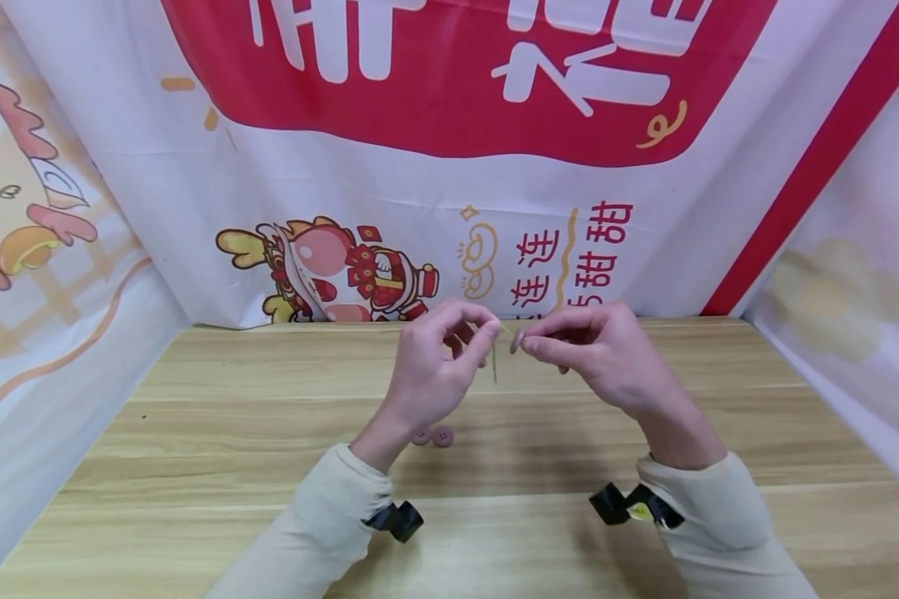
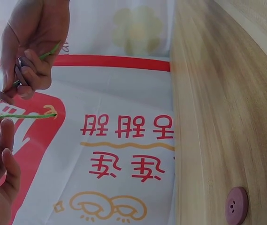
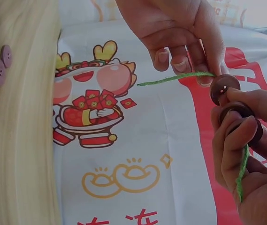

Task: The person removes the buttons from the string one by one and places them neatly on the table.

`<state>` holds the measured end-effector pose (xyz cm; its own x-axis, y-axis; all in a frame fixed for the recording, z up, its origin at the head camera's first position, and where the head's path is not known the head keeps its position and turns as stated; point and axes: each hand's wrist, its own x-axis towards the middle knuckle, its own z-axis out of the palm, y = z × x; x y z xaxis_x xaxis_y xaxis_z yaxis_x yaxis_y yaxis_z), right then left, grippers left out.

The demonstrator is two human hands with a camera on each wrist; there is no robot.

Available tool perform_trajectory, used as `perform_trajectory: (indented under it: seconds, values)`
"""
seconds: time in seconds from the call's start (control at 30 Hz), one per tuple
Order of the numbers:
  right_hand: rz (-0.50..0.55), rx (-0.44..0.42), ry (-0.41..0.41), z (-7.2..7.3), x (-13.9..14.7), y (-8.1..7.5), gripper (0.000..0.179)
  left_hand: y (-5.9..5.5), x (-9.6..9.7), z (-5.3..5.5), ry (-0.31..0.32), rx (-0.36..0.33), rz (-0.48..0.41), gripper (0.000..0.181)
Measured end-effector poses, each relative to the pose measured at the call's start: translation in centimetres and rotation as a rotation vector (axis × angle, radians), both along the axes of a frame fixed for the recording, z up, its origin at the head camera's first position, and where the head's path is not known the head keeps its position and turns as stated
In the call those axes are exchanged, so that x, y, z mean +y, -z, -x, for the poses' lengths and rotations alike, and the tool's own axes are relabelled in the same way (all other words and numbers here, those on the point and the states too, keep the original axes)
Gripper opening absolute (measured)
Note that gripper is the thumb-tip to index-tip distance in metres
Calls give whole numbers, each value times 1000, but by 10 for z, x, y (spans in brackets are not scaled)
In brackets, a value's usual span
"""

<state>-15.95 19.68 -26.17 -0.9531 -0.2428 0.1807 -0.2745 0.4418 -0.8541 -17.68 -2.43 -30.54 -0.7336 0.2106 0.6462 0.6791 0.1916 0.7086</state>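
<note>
**Printed cloth backdrop [image 1: 389, 179] behind a wooden table [image 1: 232, 399]**

Both hands are raised near the table's far edge, fingertips close together. The left hand [image 1: 430, 362] pinches a green cord [image 3: 175, 78] between thumb and forefinger, its other fingers loosely bent; a short end of the cord sticks out past the grip, hanging down in the head view. The right hand [image 1: 614, 358] holds a brown button [image 3: 220, 82] at the tips of thumb and forefinger, with more buttons [image 3: 239, 108] gripped just behind it among the curled fingers. Another length of green cord trails from that cluster across the right palm. A strand spans the small gap between the left fingertips and the foremost button; whether it passes through a hole cannot be told.

Two loose buttons [image 1: 443, 437] lie flat on the wood, side by side, below the left wrist. Pale sleeves [image 1: 330, 499] cover both forearms, each with a black device [image 1: 404, 520] at the wrist.

White cloth with a large red shape, red characters and a cartoon dragon [image 1: 325, 254] hangs behind. At the left is a side cloth [image 1: 67, 399] with a cartoon figure; the right one bears a pale flower [image 1: 831, 291].
</note>
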Motion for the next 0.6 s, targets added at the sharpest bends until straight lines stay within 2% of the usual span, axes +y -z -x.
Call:
perform_trajectory:
  seconds: [0.37,0.6]
  values:
    - [46,41,27,1,0,4,18,2,0,-1,39,-18,-14,11]
    - [48,51,41,2,-2,5,21,2,3,-3,52,-13,11,23]
